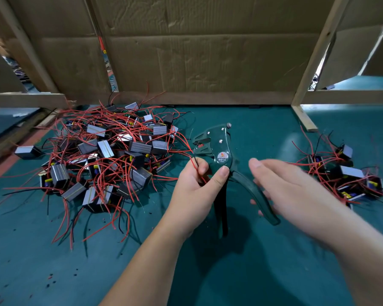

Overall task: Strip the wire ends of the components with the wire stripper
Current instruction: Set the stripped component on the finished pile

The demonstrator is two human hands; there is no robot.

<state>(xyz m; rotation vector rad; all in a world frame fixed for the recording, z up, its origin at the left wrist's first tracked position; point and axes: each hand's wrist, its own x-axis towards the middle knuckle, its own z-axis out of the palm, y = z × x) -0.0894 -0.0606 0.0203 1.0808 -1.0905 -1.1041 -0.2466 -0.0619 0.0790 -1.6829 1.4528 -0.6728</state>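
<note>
one wire stripper [222, 149], head pointing away; left hand [195, 191] grips it, right hand [296, 191] loose.

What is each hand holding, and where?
Left hand pinches red and black wires, thumb on the head of the wire stripper. Right hand, blurred, open by its handle.

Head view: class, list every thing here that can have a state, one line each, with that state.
Wire stripper: handles spread, unsqueezed.
Left hand: pinches red and black wires, thumb on stripper.
Right hand: blurred, fingers straight, at a handle.
Left component pile: tangled.
Right component pile: smaller, tangled.
</note>
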